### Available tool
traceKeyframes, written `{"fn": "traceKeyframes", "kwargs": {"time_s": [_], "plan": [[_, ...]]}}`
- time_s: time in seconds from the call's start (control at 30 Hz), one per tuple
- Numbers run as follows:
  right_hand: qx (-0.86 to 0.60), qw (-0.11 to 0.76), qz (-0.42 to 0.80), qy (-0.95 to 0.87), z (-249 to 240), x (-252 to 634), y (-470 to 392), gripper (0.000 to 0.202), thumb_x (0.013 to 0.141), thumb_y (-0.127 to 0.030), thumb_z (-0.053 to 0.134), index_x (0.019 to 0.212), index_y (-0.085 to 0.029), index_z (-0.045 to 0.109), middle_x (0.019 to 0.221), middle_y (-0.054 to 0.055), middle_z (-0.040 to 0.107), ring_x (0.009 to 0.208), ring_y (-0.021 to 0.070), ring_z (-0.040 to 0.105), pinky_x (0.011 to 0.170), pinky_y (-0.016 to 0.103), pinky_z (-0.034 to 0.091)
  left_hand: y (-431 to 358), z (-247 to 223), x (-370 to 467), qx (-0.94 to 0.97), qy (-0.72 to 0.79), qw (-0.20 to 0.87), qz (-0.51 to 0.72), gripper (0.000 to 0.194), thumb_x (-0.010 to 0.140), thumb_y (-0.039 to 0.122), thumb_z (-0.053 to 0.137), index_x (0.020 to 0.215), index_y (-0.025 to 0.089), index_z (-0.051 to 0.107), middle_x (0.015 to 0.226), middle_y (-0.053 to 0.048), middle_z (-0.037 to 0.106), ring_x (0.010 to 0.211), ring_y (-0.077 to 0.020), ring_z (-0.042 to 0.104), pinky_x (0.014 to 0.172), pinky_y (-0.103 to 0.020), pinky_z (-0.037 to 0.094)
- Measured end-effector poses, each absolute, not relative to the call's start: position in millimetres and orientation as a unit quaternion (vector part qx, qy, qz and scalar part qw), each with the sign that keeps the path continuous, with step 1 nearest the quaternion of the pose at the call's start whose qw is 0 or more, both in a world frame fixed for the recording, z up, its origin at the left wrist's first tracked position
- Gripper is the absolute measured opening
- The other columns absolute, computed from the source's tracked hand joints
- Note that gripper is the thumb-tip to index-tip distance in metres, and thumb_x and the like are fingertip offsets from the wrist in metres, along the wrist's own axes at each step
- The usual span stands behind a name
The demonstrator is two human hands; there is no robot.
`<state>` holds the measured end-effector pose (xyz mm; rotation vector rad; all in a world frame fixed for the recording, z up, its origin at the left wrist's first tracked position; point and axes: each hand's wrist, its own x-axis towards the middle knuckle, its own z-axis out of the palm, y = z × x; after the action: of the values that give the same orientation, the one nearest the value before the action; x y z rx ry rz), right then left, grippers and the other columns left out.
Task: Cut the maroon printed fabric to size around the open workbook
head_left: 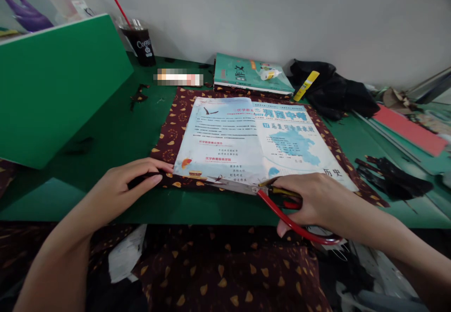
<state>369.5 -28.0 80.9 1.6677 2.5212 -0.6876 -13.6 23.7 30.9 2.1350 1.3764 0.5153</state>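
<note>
An open paper booklet (pixel 225 138), light blue and white with printed text, lies on a maroon cloth (pixel 169 128) with a yellow leaf pattern. My right hand (pixel 317 199) grips scissors (pixel 282 215) with red handles. Their blades point left along the booklet's lower edge, over the cloth's near strip; whether they are biting into the cloth cannot be told. At the lower left corner of the booklet, my left hand (pixel 130 185) is closed, thumb and forefinger pinching the cloth's edge.
A teal book (pixel 246 74) with a small white bottle on it stands behind the booklet. A yellow glue stick (pixel 306 85) and black cloth (pixel 331 89) are beside it. A coffee cup (pixel 139 44) and a green board (pixel 63 86) are at left. Dark scraps (pixel 394 178) lie right.
</note>
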Motion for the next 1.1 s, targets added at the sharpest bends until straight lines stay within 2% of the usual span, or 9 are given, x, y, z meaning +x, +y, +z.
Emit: {"fn": "traceKeyframes", "kwargs": {"time_s": [0.27, 0.5, 0.6, 0.67, 0.73, 0.9, 1.1], "plan": [[0.529, -0.009, -0.216, 0.82, 79, 372, -30, 0.045, 0.067, -0.066, 0.078, 0.084, -0.026, 0.068, 0.073, -0.005, 0.071, 0.064, 0.0171, 0.063, 0.055, 0.028, 0.035, 26, 26, -17, 0.796, 0.505, 0.269, 0.197, 0.032, 0.092, 0.055, 0.05, 0.103, 0.033, 0.07, 0.12, 0.004, 0.071, 0.113, -0.0227, 0.064, 0.098, -0.032, 0.047], [0.543, -0.033, -0.244, 0.803, 79, 371, -31, 0.049, 0.072, -0.073, 0.069, 0.081, -0.024, 0.068, 0.069, -0.002, 0.07, 0.061, 0.018, 0.063, 0.055, 0.028, 0.038, 25, 31, -15, 0.795, 0.506, 0.276, 0.189, 0.033, 0.092, 0.054, 0.049, 0.102, 0.031, 0.07, 0.12, 0.001, 0.071, 0.114, -0.025, 0.064, 0.099, -0.036, 0.047], [0.57, -0.048, -0.233, 0.787, 82, 372, -31, 0.065, 0.065, -0.08, 0.068, 0.097, -0.024, 0.065, 0.084, 0.001, 0.071, 0.072, 0.0227, 0.066, 0.059, 0.03, 0.043, 25, 32, -14, 0.795, 0.509, 0.271, 0.186, 0.032, 0.092, 0.055, 0.048, 0.103, 0.034, 0.07, 0.121, 0.001, 0.071, 0.113, -0.0258, 0.064, 0.099, -0.037, 0.048], [0.568, -0.048, -0.221, 0.792, 84, 374, -31, 0.084, 0.058, -0.086, 0.066, 0.112, -0.022, 0.059, 0.103, 0.007, 0.07, 0.087, 0.0283, 0.067, 0.068, 0.034, 0.047, 25, 31, -15, 0.794, 0.511, 0.274, 0.181, 0.032, 0.092, 0.055, 0.048, 0.103, 0.035, 0.07, 0.122, 0.002, 0.071, 0.114, -0.0256, 0.063, 0.099, -0.037, 0.048], [0.558, -0.034, -0.228, 0.797, 84, 377, -30, 0.093, 0.055, -0.088, 0.066, 0.12, -0.022, 0.054, 0.115, 0.01, 0.065, 0.098, 0.0321, 0.065, 0.076, 0.037, 0.049, 25, 31, -15, 0.793, 0.51, 0.28, 0.182, 0.032, 0.093, 0.055, 0.049, 0.104, 0.033, 0.07, 0.123, 0.003, 0.07, 0.116, -0.0247, 0.062, 0.1, -0.035, 0.046], [0.566, -0.011, -0.234, 0.79, 82, 382, -29, 0.088, 0.057, -0.088, 0.065, 0.118, -0.024, 0.058, 0.118, 0.01, 0.066, 0.104, 0.035, 0.064, 0.076, 0.039, 0.051, 25, 30, -16, 0.792, 0.505, 0.286, 0.188, 0.032, 0.093, 0.054, 0.051, 0.104, 0.031, 0.07, 0.122, 0.003, 0.07, 0.116, -0.0222, 0.062, 0.1, -0.028, 0.044], [0.551, -0.001, -0.231, 0.802, 83, 374, -24, 0.085, 0.056, -0.085, 0.07, 0.118, -0.026, 0.065, 0.12, 0.009, 0.069, 0.106, 0.0355, 0.064, 0.078, 0.039, 0.051, 24, 30, -16, 0.791, 0.509, 0.286, 0.184, 0.032, 0.093, 0.054, 0.05, 0.104, 0.031, 0.07, 0.123, 0.002, 0.07, 0.116, -0.0233, 0.062, 0.1, -0.031, 0.045]]}}
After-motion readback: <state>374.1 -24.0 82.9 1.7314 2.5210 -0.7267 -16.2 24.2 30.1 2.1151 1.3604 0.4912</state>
